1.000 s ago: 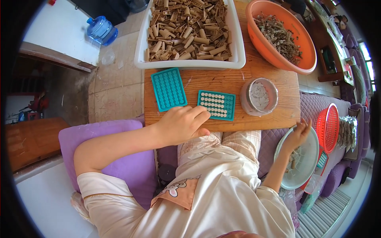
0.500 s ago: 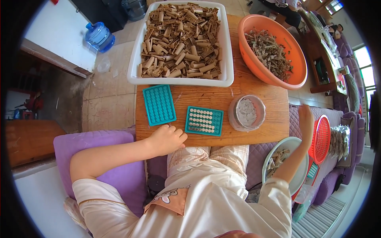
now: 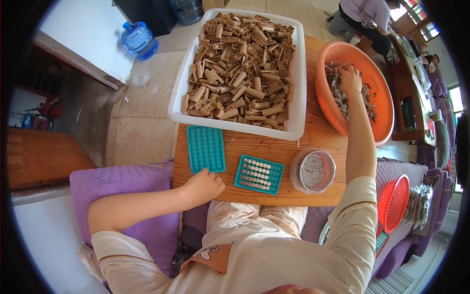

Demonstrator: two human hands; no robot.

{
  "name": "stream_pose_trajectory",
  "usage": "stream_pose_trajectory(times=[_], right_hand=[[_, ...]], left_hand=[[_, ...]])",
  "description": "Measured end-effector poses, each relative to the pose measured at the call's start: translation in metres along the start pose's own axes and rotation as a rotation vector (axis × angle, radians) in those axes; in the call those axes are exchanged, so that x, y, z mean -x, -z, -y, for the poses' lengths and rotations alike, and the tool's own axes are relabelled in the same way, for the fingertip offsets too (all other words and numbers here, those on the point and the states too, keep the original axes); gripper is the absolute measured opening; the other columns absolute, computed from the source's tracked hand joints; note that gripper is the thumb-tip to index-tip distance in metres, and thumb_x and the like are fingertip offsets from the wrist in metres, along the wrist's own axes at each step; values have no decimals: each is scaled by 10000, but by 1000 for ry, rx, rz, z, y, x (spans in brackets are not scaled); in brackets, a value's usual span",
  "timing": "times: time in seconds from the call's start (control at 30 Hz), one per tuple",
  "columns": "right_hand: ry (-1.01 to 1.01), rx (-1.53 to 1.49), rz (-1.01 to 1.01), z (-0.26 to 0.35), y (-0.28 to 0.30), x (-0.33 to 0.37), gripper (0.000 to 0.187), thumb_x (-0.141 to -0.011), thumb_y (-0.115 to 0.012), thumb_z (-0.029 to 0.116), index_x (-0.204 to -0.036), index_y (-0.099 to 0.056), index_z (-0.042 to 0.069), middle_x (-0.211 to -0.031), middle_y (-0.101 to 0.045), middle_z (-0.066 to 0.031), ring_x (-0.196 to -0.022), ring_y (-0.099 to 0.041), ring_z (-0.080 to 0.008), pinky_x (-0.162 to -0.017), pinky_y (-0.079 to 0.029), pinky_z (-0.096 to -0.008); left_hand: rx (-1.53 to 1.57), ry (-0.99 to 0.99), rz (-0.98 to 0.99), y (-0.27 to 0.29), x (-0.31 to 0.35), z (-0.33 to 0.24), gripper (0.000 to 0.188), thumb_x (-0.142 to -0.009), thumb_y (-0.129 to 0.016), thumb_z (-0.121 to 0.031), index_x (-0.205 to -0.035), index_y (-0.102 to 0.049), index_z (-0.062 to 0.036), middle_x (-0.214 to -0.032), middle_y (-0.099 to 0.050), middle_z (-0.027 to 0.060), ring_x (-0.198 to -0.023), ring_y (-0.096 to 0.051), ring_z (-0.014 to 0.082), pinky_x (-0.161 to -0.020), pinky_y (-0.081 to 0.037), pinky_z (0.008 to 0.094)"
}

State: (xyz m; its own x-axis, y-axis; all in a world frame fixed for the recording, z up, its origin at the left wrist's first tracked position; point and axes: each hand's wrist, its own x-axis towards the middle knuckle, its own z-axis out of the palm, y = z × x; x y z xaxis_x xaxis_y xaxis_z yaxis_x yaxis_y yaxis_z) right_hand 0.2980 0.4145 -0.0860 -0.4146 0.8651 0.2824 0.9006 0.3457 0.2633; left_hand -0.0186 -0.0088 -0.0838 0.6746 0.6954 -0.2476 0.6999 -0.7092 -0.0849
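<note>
My right hand (image 3: 350, 81) is in the orange basin (image 3: 327, 105), its fingers apart over a pile of thin, dry, grey-brown strips (image 3: 368, 100). At the near edge of the wooden table, my left hand (image 3: 204, 187) rests with curled fingers; anything inside them is hidden. Just beyond it lies a teal tray (image 3: 206, 148) with rows of round hollows. To its right, a second teal tray (image 3: 276, 179) has pale round pieces filling most of its rows. A round tub (image 3: 299, 172) of whitish-grey stuff stands beside that tray.
A big white bin (image 3: 299, 88) heaped with brown half-tube pieces (image 3: 240, 73) takes up the table's far side. A red basket (image 3: 393, 203) sits on the purple sofa at right. A blue water bottle (image 3: 140, 41) stands on the floor. Another person (image 3: 369, 19) sits far right.
My right hand has moved from above the pale basin at right, forward and left into the orange basin. My left hand stays near the table edge, and the view has shifted.
</note>
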Motion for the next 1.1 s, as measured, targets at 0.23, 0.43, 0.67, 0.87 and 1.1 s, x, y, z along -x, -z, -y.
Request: stream_pose_trajectory(times=[0.23,0.43,0.67,0.87,1.1], right_hand=[[-145,-240,-338,-52,-16,-16,135,-749,-528,104,-826,-634,138,-1031,-527,-82,-988,-476,-265,-828,-401,-366],[-538,-1085,-1101,-90,102,-21,215,-806,-506,117,-949,-487,-42,-855,-602,-111,-750,-589,-184,-682,-474,-273],[-264,-830,-254,30,172,7,243,-793,-493,173,-979,-534,21,-780,-592,-92,-629,-564,-137,-548,-457,-256],[316,-605,111,167,101,40,175,-784,-443,75,-910,-564,70,-809,-601,-163,-762,-593,-324,-658,-475,-415],[240,-369,310,192,84,33,144,-738,-588,153,-833,-607,46,-823,-615,-158,-787,-602,-315,-659,-487,-389]], left_hand=[[85,-95,-72,3,-7,-4,88,-709,-512,-166,-769,-524,-103,-706,-513,1,-673,-517,145,-588,-373,271],[119,-135,-65,-2,-1,-15,87,-704,-520,-163,-761,-530,-98,-704,-520,5,-671,-517,149,-581,-377,281],[138,-117,56,4,3,-16,105,-735,-508,-157,-795,-571,-98,-770,-567,20,-754,-549,174,-638,-396,292],[88,-121,22,-9,-3,-12,100,-722,-514,-166,-789,-539,-96,-723,-533,8,-706,-533,157,-619,-387,288],[5,-12,-25,8,-8,5,99,-705,-527,-149,-788,-536,-96,-734,-540,11,-730,-543,161,-621,-394,281]])
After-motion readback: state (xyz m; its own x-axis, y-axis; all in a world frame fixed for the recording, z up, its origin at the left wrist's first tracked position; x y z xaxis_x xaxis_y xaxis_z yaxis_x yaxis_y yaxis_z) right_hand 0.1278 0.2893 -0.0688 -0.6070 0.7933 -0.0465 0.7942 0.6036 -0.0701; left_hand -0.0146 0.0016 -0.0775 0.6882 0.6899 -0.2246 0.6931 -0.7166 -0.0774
